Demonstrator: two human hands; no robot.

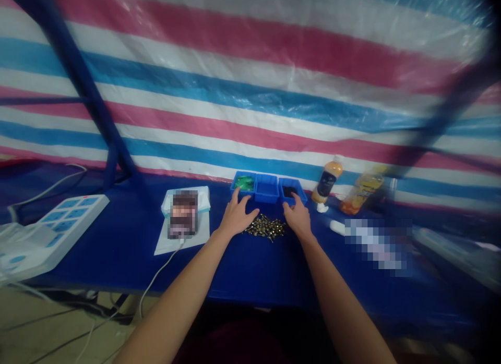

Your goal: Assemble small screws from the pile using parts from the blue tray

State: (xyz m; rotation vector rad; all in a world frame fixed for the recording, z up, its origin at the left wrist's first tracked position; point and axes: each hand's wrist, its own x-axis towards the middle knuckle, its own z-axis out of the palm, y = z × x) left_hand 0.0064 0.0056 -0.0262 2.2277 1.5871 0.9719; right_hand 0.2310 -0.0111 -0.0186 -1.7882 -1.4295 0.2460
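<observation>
Striped sheeting (250,87) in red, white and blue hangs behind a dark blue table (258,275), with a blue frame bar (78,61) slanting across it at the left. Near the far edge of the table stand three small blue bins: the left bin (246,173) holds green pieces (245,183), the right bin (289,181) holds dark pieces (288,191), and the middle bin (266,188) sits between them. Just in front of them the brass-coloured parts (268,227) lie in a loose, spread pile between the two hands.

The left hand (237,215) has a wide grip, thumb well away from the forefinger; its forefinger reaches to the front of the left bin, and its thumb is just beside the pile. The right hand (298,217) has a narrower grip, thumb and forefinger parted, the forefinger reaching over the right bin. Whether either fingertip touches anything cannot be told.

Right of the bins stand two bottles (327,179) with amber contents, with a white scrap (322,207) near the closer one; a pixelated item (373,244) lies nearer the front. Towards the left, a pixelated phone (182,213) rests over a white sheet (166,242), a pale cable (156,275) running from it. Farther left lies a white power strip (62,223).
</observation>
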